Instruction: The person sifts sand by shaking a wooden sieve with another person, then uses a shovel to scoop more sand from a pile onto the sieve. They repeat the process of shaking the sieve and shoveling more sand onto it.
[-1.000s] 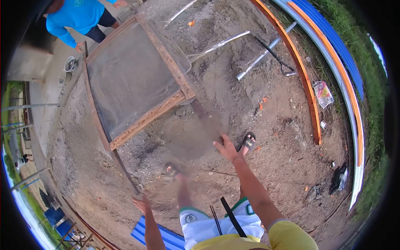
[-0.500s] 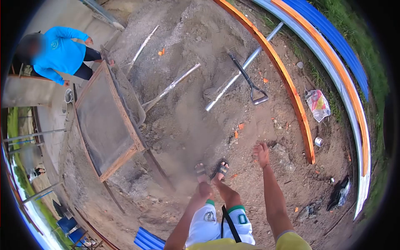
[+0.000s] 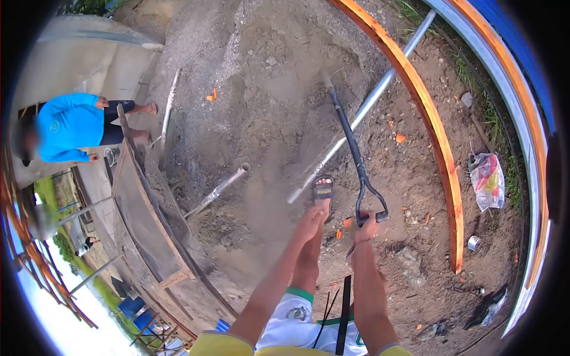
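From here I see the right hand (image 3: 367, 228) with its fingers wrapped round the D-shaped grip of the shovel (image 3: 350, 142). The shovel lies on the ground ahead, its shaft crossing over a silvery pole (image 3: 373, 101) and its far end in the grey sand (image 3: 279, 65). The left hand (image 3: 310, 224) hangs before the shin, apart from the shovel, its fingers loose and released. Off left, a person in blue (image 3: 71, 127) stands beside a wood-framed screen (image 3: 139, 207).

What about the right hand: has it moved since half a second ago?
Yes: judged against the silver pipe on the ground, the right hand moved closer to it, now gripping the black D-shaped handle.
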{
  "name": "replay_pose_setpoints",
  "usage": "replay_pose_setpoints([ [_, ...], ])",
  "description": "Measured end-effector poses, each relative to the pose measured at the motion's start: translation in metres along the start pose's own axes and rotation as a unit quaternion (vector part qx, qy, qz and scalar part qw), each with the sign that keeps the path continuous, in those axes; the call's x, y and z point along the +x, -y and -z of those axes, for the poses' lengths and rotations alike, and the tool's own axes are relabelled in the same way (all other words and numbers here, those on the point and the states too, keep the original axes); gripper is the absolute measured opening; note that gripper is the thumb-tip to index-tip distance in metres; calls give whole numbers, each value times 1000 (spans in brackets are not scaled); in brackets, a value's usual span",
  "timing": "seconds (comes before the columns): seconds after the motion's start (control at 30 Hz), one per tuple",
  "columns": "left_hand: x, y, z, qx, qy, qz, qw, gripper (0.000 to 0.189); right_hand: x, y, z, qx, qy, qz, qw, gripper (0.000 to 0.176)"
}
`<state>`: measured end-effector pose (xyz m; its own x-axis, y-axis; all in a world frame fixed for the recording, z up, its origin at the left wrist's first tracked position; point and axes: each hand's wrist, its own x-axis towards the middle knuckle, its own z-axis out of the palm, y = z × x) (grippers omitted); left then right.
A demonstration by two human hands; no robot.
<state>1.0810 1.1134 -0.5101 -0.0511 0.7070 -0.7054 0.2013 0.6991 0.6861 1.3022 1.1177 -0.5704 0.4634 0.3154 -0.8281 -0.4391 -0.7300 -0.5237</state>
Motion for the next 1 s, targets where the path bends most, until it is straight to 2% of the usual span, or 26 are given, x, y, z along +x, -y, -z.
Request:
replay_pose_setpoints([
  [0.03,35,2,-4,21,-1,9,1000,45,-13,10,-13,83,-60,11,995,28],
  [0.07,76,2,-8,42,-4,8,999,48,-6,16,-20,128,-77,10,989,23],
  [0.13,154,-6,-20,-29,20,72,997,55,15,11,-16,202,-112,7,973,17],
  [0.2,225,-21,-48,-124,-36,142,981,58,49,20,-10,213,-114,-11,970,10],
  [0.27,291,-34,-69,-17,-76,93,993,48,68,20,-8,194,-139,-52,970,9],
  [0.3,328,-40,-77,60,-120,65,989,48,78,7,-5,192,-126,1,973,13],
  [0.33,345,-38,-88,138,-156,47,977,48,79,3,3,182,-115,4,977,14],
  [0.4,366,-66,-101,182,-183,18,966,47,78,9,-1,178,-83,15,981,16],
  [0.5,373,-74,-111,205,-172,-10,963,48,70,46,-3,189,-108,-32,975,19],
  [0.6,374,-81,-115,-13,-94,146,985,49,32,100,-9,204,-42,-9,978,11],
  [0.63,373,-85,-110,-115,0,139,984,51,27,106,-14,194,-47,-13,980,12],
  [0.7,383,-101,-119,-149,21,174,973,50,36,99,-19,225,-69,-23,972,14],
  [0.77,369,-112,-131,-180,14,222,958,45,25,100,-22,243,-83,-45,965,16],
  [0.87,382,-104,-146,-156,-66,226,959,39,37,98,-25,255,-124,-61,957,18],
  [1.0,395,-91,-163,-82,-129,220,963,41,64,69,-23,253,-123,-53,958,19],
])
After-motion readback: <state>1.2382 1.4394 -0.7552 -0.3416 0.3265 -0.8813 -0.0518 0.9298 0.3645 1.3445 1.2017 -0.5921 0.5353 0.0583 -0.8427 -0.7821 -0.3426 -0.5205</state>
